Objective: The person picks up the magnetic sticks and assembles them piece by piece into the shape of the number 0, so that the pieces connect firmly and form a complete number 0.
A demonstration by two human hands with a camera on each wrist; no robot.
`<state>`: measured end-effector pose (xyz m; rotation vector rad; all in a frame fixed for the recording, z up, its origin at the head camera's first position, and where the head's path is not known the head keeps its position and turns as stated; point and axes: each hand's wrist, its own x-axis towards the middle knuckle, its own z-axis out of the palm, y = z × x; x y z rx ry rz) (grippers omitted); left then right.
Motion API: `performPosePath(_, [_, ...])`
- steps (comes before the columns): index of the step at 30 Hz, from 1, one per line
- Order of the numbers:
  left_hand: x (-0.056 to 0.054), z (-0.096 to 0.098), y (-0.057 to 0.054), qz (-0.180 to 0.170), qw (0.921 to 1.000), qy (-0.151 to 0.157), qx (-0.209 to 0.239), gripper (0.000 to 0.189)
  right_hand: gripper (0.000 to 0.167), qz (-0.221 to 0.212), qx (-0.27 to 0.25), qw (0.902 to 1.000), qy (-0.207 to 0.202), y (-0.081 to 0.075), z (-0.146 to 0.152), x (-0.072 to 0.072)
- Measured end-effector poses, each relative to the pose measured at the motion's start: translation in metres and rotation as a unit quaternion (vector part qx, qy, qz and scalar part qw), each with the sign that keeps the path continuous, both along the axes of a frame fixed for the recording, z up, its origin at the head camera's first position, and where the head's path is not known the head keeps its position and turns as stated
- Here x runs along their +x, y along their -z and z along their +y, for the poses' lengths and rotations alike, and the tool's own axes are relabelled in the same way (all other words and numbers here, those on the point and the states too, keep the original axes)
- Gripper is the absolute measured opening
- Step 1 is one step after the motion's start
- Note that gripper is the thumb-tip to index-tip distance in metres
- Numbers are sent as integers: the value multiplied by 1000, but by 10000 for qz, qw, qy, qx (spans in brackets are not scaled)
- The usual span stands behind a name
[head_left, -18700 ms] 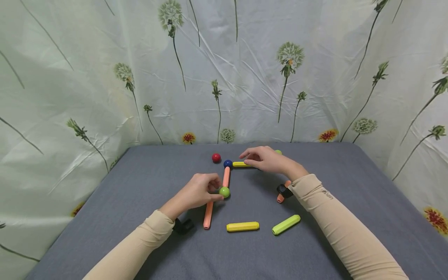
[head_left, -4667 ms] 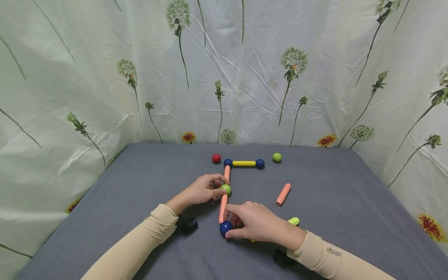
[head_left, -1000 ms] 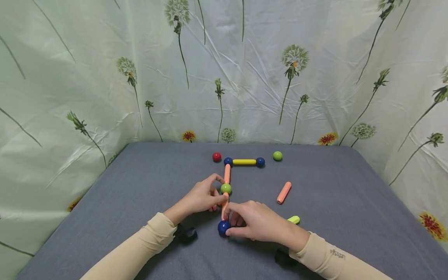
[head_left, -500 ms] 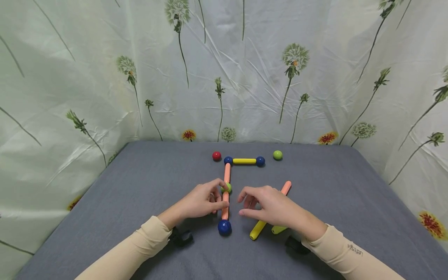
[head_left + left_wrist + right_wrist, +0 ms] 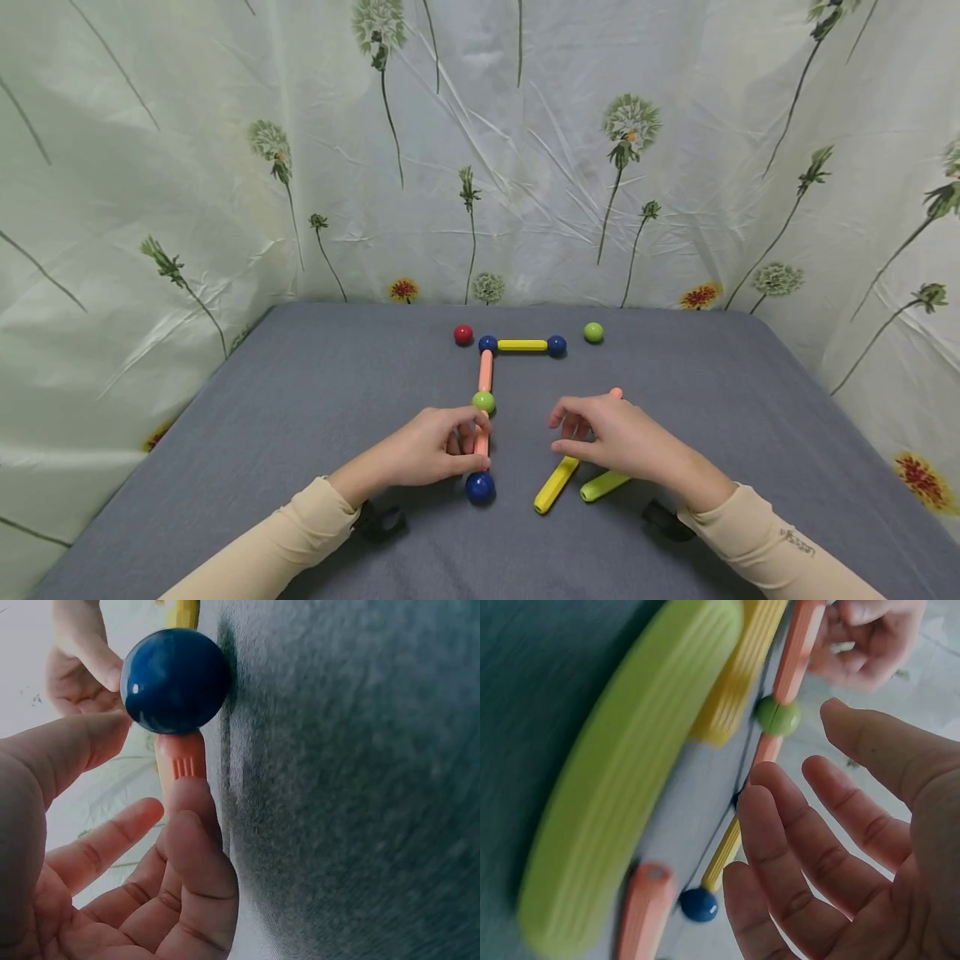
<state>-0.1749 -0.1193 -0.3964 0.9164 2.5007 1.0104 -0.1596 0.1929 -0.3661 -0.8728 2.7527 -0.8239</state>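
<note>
A chain of toy rods and balls lies on the table. From its near end run a blue ball point(image 5: 480, 487), an orange rod point(image 5: 482, 440), a green ball point(image 5: 483, 402), another orange rod point(image 5: 486, 372), a far blue ball point(image 5: 488, 344), a yellow rod point(image 5: 522, 345) and a last blue ball point(image 5: 557, 346). My left hand point(image 5: 438, 447) is beside the near orange rod, loosely bent; in the left wrist view its fingertips lie against that rod point(image 5: 180, 755), the thumb close by the blue ball. My right hand point(image 5: 611, 435) hovers, holding nothing, above a loose yellow rod point(image 5: 553, 490) and a lime rod point(image 5: 602, 487).
Partly behind the right hand lies a loose orange rod point(image 5: 617, 392). A red ball point(image 5: 463, 335) sits left of the chain's far corner, a loose green ball point(image 5: 593, 332) to its right. Grey cloth point(image 5: 360, 358) covers the table; a flowered curtain point(image 5: 525, 208) hangs behind.
My right hand has left the near blue ball and moved right, over the loose rods. The left hand has slid nearer, from the green ball toward the near blue ball.
</note>
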Motion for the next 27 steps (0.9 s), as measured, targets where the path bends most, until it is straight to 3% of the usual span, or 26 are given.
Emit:
performPosePath(16, [16,-3,-4,-277,9990,334,-134,42,22,366,452,9922,1101,8,54,-27])
performPosePath(27, [16,-2,-4,-300,9983,470,-150,32,34,228,1010,9866,1261,18,69,-43])
